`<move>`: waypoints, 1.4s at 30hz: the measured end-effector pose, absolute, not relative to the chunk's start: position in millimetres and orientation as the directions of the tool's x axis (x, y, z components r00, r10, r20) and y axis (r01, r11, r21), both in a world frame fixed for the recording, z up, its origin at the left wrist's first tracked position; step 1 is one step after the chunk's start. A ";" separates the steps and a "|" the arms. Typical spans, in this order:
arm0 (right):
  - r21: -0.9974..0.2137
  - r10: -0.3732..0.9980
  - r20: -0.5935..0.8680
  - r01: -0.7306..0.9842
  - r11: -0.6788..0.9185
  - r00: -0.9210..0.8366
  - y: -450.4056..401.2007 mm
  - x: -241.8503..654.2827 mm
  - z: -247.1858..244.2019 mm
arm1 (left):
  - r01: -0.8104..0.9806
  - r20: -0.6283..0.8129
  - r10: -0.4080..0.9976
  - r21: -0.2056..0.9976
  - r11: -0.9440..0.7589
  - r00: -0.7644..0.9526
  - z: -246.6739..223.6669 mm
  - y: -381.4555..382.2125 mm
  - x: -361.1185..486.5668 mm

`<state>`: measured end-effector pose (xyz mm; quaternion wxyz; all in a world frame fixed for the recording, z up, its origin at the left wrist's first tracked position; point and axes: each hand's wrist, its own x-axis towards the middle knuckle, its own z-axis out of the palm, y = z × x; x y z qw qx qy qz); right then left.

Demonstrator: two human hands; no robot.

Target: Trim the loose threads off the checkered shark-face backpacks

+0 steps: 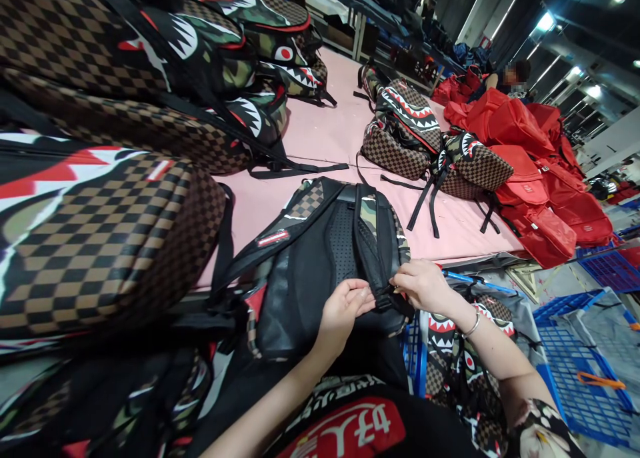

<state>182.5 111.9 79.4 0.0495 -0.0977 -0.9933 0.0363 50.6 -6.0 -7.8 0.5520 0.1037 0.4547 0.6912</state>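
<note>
On the far left, a big backpack [105, 245] with brown and black checks sits close by. Behind it is a tall stack of backpacks [215, 51] with checks, green and brown army spots, and white shark teeth. They rest on a pink worktop [320, 131]. In the middle, at the near edge of the worktop, one black-backed backpack [300, 288] lies with its back side facing up and its straps on top. The left hand [345, 305] is over the low part of this bag, next to a black shoulder strap [371, 251]. Its fingers are bent and close together, but I cannot tell if they hold anything. The right hand [425, 286] is at the bag's right side, its fingers pinching the low end of that strap. A thin bracelet [471, 326] is on the right wrist. Past the hands, a small heap of shark backpacks [400, 158] lies on the worktop. Farther back, a person [493, 81] is by a big pile of red bags [510, 125]. On the far right is a blue crate [575, 358] with an orange handle [600, 380].
</note>
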 end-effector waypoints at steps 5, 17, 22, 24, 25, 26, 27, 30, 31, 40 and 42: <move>-0.630 0.573 0.223 0.332 0.702 -0.788 113.8 200.9 50.1 | -0.779 -0.424 0.860 0.624 0.051 -0.283 -3.2 -5.4 48.0; -0.632 0.712 0.221 0.458 0.625 -0.666 76.2 199.2 -15.8 | -0.475 -0.341 0.786 0.877 0.069 -0.516 -22.3 -2.9 34.7; -0.323 0.646 0.258 0.566 0.759 -0.718 72.5 190.4 -21.0 | -0.027 -0.164 0.870 0.985 0.171 -0.465 -10.9 2.4 19.4; -0.208 0.607 0.244 0.570 0.794 -0.756 67.2 187.4 -22.0 | 0.093 -0.168 0.905 0.971 0.221 -0.390 -6.7 9.8 18.6; -0.164 0.599 0.242 0.576 0.801 -0.763 64.2 186.1 -22.2 | 0.133 -0.170 0.912 0.963 0.234 -0.374 -5.8 14.1 19.4; -0.131 0.599 0.245 0.586 0.800 -0.762 61.2 184.9 -22.2 | 0.138 -0.176 0.910 0.960 0.243 -0.374 -5.9 18.3 20.8; -0.109 0.608 0.249 0.602 0.791 -0.754 58.4 183.9 -22.4 | 0.111 -0.188 0.904 0.963 0.247 -0.384 -7.0 22.2 22.9; -0.109 0.672 0.250 0.669 0.735 -0.697 50.9 181.7 -24.8 | -0.052 -0.237 0.872 0.970 0.237 -0.429 -14.2 28.5 31.8; -0.144 0.704 0.251 0.693 0.706 -0.665 48.4 181.3 -26.3 | -0.105 -0.251 0.864 0.968 0.228 -0.437 -16.9 28.6 34.9; -0.783 0.859 0.193 0.453 0.426 -0.475 44.6 194.0 -13.8 | -0.872 -0.449 0.866 0.489 0.033 -0.220 -17.3 14.3 36.6; -0.744 0.836 0.267 0.448 0.495 -0.480 57.5 198.8 -3.6 | -0.897 -0.462 0.863 0.442 0.027 -0.202 -14.6 13.3 34.7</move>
